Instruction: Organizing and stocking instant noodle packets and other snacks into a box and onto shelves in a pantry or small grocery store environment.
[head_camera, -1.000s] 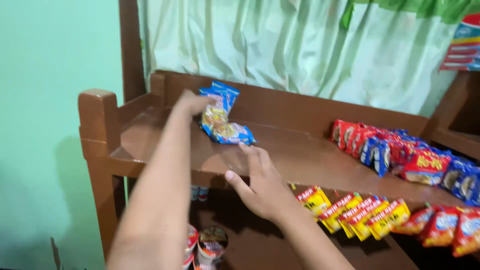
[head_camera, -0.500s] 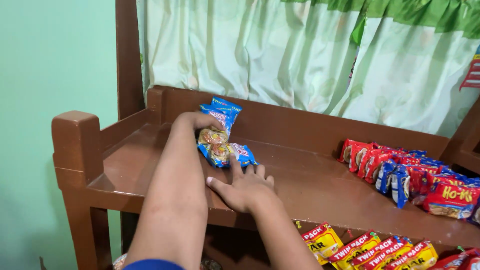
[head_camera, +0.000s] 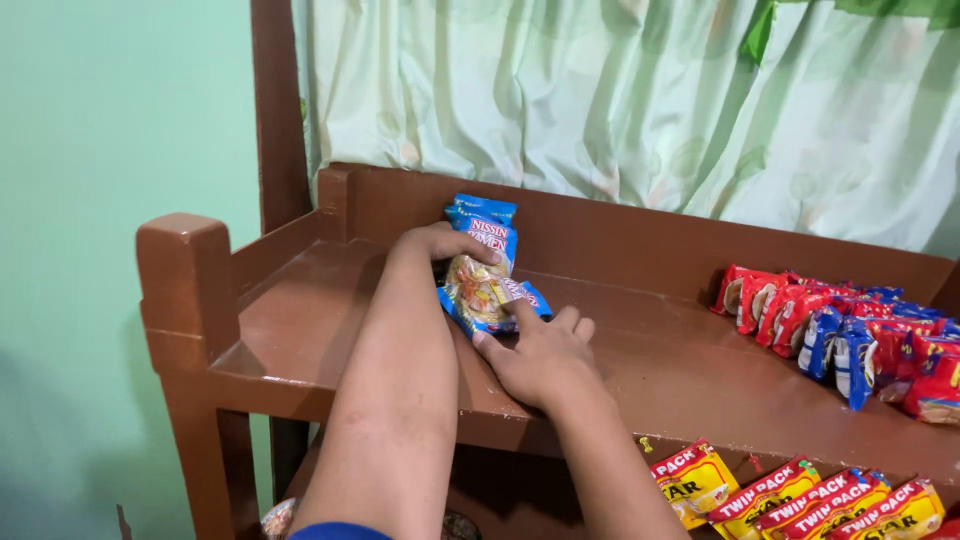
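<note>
On the brown wooden shelf (head_camera: 300, 330), head view: left hand (head_camera: 440, 245) closed over the top of the blue noodle packets (head_camera: 483, 275), which stand tilted against the back board at about 11 o'clock. Right hand (head_camera: 540, 355) lies flat, fingers spread, fingertips touching the lowest packet's edge. Red and blue snack packets (head_camera: 830, 325) sit in a row at 3 o'clock, well apart. Yellow packets (head_camera: 800, 495) on the lower shelf, 5 o'clock.

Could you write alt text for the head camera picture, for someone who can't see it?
Two bare hands, left hand and right hand, steady blue noodle packets standing on a brown wooden shelf. Red and blue packets line the shelf's right side, yellow packets sit below, and a green curtain hangs behind.
</note>
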